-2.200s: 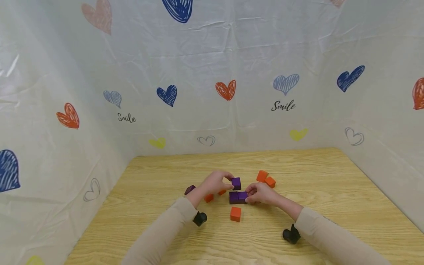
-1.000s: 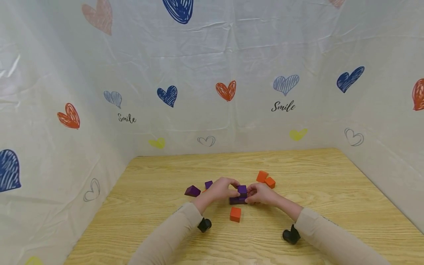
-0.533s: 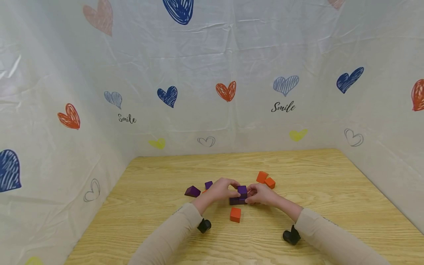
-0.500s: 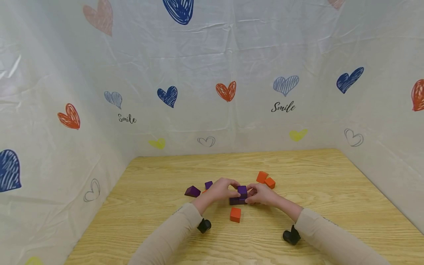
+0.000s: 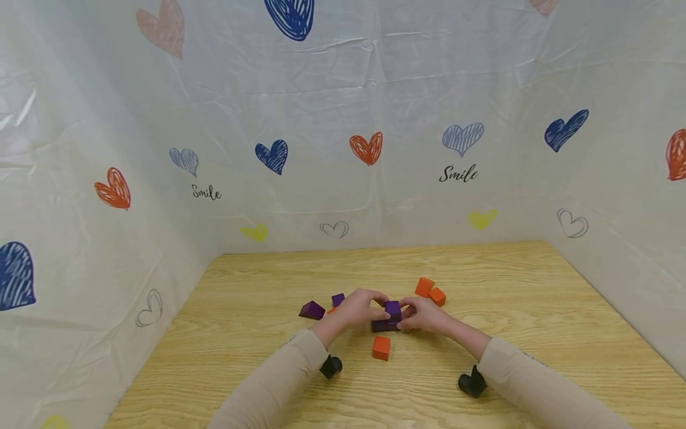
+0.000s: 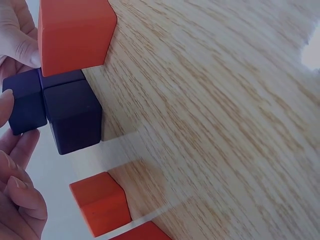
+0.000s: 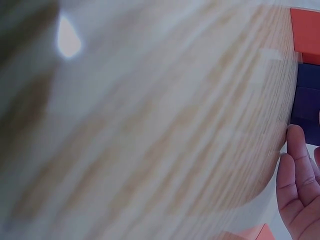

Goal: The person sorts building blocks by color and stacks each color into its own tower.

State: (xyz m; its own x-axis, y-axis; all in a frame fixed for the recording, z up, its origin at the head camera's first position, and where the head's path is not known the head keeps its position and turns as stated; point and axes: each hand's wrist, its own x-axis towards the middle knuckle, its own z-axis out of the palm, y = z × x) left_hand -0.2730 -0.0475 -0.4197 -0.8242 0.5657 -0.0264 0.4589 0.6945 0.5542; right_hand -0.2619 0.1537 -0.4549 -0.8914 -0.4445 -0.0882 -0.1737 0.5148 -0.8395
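Note:
My left hand (image 5: pixel 360 307) pinches a purple cube (image 5: pixel 393 308) between thumb and fingertips. That cube sits on the right-hand one of two purple cubes (image 5: pixel 379 326) placed side by side. From the right, my right hand (image 5: pixel 423 314) holds the lower right cube, thumb near its front corner and fingers bent behind. The left wrist view shows the stack of dark purple cubes (image 6: pixel 75 112) with fingers on either side. At the edge of the right wrist view, fingers (image 7: pixel 297 145) of the right hand reach the purple stack (image 7: pixel 306 102).
A single orange cube (image 5: pixel 382 348) lies just in front of the stack. Two orange blocks (image 5: pixel 425 287) rest behind the right hand. Beyond the left forearm are a purple wedge-shaped block (image 5: pixel 312 310), a small purple cube (image 5: pixel 338 299) and a partly hidden orange block (image 5: pixel 332 310).
The left hand has brought its purple cube right and down onto the lower right cube. It has stayed there for the last second, and the right hand has kept its place.

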